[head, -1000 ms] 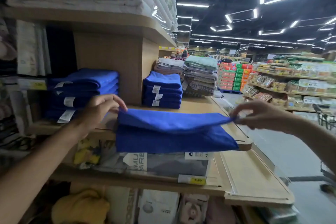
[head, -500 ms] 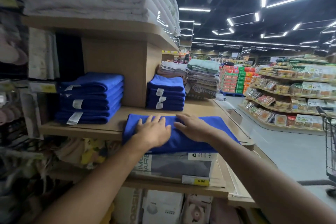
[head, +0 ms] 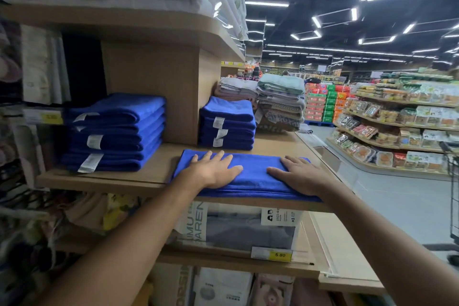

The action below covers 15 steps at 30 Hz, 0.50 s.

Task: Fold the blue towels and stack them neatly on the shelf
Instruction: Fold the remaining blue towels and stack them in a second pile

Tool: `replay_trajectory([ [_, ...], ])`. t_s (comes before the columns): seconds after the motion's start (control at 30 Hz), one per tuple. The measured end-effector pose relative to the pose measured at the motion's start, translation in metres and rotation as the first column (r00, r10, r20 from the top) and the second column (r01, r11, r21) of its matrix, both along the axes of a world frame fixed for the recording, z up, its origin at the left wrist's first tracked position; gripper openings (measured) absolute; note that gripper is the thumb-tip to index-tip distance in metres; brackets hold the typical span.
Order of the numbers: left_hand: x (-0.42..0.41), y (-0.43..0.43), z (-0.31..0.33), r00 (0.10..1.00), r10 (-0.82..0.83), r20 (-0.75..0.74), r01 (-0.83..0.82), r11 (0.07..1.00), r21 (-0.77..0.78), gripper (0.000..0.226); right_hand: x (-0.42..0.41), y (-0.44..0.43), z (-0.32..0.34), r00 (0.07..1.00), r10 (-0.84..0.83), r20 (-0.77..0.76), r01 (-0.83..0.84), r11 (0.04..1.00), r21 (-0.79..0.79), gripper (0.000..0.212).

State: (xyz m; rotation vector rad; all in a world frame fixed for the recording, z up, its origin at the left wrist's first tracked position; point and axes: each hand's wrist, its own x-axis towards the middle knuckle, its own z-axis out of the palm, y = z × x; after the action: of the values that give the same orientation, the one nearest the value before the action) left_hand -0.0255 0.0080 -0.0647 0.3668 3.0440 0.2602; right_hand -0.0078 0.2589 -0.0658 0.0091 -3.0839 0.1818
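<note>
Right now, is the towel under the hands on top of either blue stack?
No, the blue towel lies on the shelf board, in front of the right stack.

Top layer's down now, the blue towel point(head: 250, 179) lying flat at the front edge of the shelf point(head: 159, 172). The left hand point(head: 213, 169) and right hand point(head: 301, 176), side by side a moment ago, press well apart toward its ends.

price tags and pack lettering on the store shelving

a yellow paper price tag point(head: 280, 255) on the front edge of the lower wooden shelf point(head: 198, 259) reads "5.80". the white band on the clear-wrapped grey bedding pack point(head: 248, 233) shows the cut-off letters "mu" and "aren"; its white sticker point(head: 282, 216) is too small to read. a white box point(head: 183, 285) below shows "orsi". the white tags on the folded blue towels point(head: 119, 117) are illegible.
</note>
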Motion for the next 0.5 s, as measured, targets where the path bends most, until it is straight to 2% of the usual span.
replay_trajectory([
  [0.1, -0.003, 0.002, 0.002, 1.0, -0.01, 0.006, 0.01, 1.0, 0.014, 0.097, 0.001, 0.0, -0.001, 0.995, -0.028, -0.095, 0.025, 0.999, -0.027, 0.081],
  [0.17, -0.001, 0.002, 0.0, 1.0, -0.029, -0.001, 0.029, 1.0, 0.001, 0.1, 0.008, 0.005, -0.004, 0.98, -0.13, -0.153, 0.127, 0.992, -0.027, 0.076],
  [0.27, -0.001, 0.002, -0.001, 0.999, -0.05, -0.02, 0.05, 0.999, 0.005, 0.09, 0.022, 0.019, -0.004, 0.944, -0.255, -0.209, 0.267, 0.963, 0.035, 0.064],
  [0.37, 0.0, 0.005, 0.003, 0.996, -0.081, -0.034, 0.081, 0.997, -0.014, 0.076, 0.024, 0.023, 0.004, 0.943, -0.248, -0.221, 0.268, 0.961, 0.065, 0.058],
  [0.43, 0.001, 0.01, 0.005, 0.994, -0.107, -0.022, 0.107, 0.994, -0.017, 0.069, 0.021, 0.021, 0.013, 0.957, -0.244, -0.156, 0.247, 0.969, -0.001, 0.059],
  [0.5, 0.003, 0.013, 0.002, 0.994, -0.113, -0.003, 0.113, 0.994, -0.006, 0.067, 0.018, 0.022, 0.025, 0.963, -0.257, -0.084, 0.241, 0.957, -0.161, 0.064],
])
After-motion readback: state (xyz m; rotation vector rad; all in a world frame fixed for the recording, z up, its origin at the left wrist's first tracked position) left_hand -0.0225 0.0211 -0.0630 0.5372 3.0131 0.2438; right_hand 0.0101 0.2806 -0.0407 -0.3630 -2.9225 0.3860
